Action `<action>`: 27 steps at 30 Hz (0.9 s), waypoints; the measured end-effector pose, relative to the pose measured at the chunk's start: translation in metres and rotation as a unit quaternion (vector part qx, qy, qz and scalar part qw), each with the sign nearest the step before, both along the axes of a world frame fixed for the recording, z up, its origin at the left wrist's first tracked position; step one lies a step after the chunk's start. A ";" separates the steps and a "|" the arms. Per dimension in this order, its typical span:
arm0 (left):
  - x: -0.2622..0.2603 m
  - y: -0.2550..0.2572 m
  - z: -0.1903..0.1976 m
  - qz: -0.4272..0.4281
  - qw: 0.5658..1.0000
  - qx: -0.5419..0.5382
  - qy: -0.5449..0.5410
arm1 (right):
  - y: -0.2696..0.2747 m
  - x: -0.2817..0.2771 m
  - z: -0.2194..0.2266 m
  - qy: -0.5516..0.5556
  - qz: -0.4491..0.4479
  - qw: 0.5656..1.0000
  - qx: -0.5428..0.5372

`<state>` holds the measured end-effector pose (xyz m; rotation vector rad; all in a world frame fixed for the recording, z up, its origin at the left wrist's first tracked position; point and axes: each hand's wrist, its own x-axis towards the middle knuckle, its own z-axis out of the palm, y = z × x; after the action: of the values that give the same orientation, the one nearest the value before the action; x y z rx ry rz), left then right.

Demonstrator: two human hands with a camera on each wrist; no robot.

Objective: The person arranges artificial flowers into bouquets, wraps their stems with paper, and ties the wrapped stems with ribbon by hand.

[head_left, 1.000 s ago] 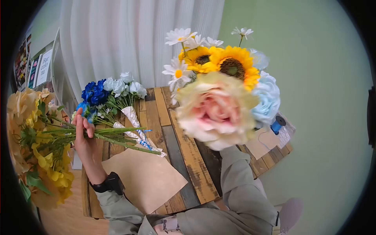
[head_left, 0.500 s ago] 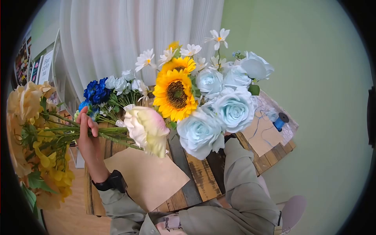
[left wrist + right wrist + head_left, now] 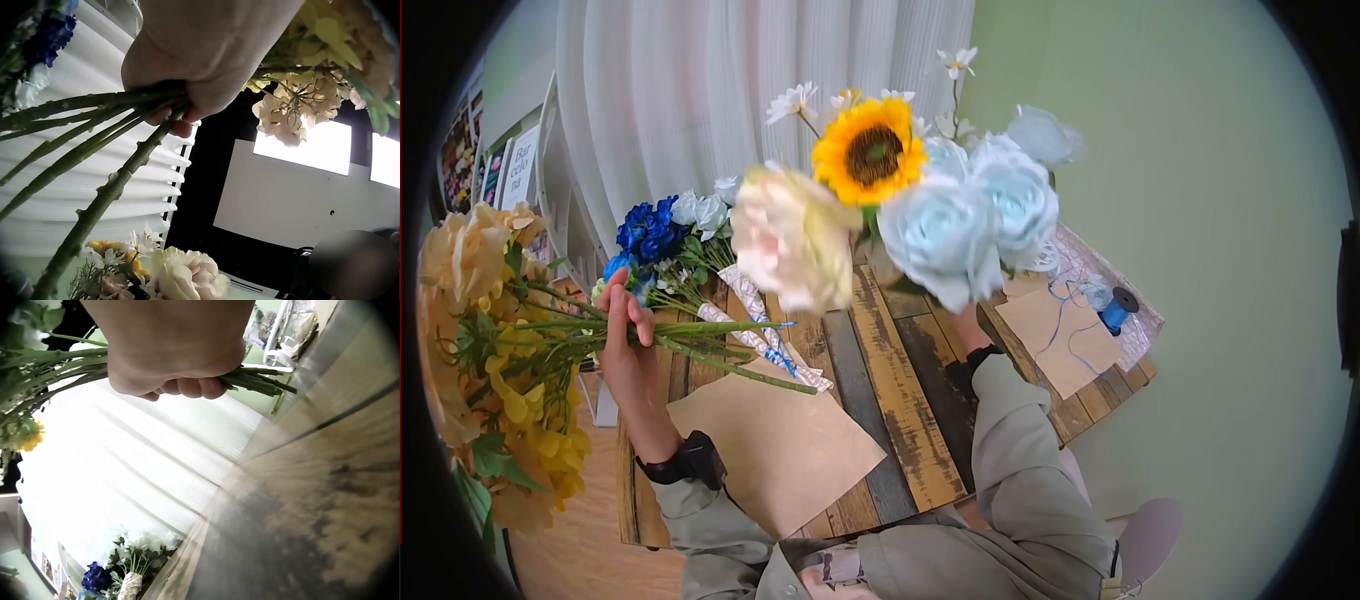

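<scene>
At the left of the head view, my left hand (image 3: 630, 365) grips the green stems (image 3: 690, 345) of a bunch of peach and yellow flowers (image 3: 550, 410), whose blooms point left. Stem ends stick out to the right over the table. My right hand (image 3: 181, 356) has its fingers curled round the stems (image 3: 256, 381) of a mixed bouquet above the table. That bouquet shows a sunflower (image 3: 870, 152), pale blue roses (image 3: 940, 230), a cream-pink rose (image 3: 790, 240) and white daisies (image 3: 792, 102). In the head view, its blooms mostly hide my right hand.
A wooden table (image 3: 910, 430) bears a brown paper sheet (image 3: 775, 450) in front. Blue flowers (image 3: 647, 230) and white flowers (image 3: 702, 212) with wrapped stems lie at back left. Blue ribbon spool (image 3: 1117, 308) and smaller brown paper (image 3: 1060, 340) are right. A white curtain (image 3: 680, 90) hangs behind.
The mixed bouquet has turned in my right hand: the cream-pink rose swung left, pale blue roses came into view, and lately the bouquet has lifted. My left hand with its bunch barely moved.
</scene>
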<state>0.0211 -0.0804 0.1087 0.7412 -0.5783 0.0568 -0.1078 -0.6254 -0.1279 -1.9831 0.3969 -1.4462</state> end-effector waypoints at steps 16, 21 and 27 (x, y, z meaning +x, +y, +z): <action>0.011 -0.001 -0.009 -0.021 0.993 0.115 -0.026 | 0.115 -0.009 0.092 0.218 -0.056 0.967 0.121; 0.012 0.008 -0.008 0.063 0.984 0.164 -0.022 | 0.126 -0.005 0.095 0.273 -0.055 0.954 0.108; 0.015 0.032 -0.028 0.185 0.944 0.272 -0.021 | 0.117 -0.003 0.085 0.308 -0.050 0.943 0.119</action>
<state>0.0356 -0.0482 0.0811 1.3865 -0.4897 0.2690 -0.1107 -0.5081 -0.0424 -2.1970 0.9060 -0.7483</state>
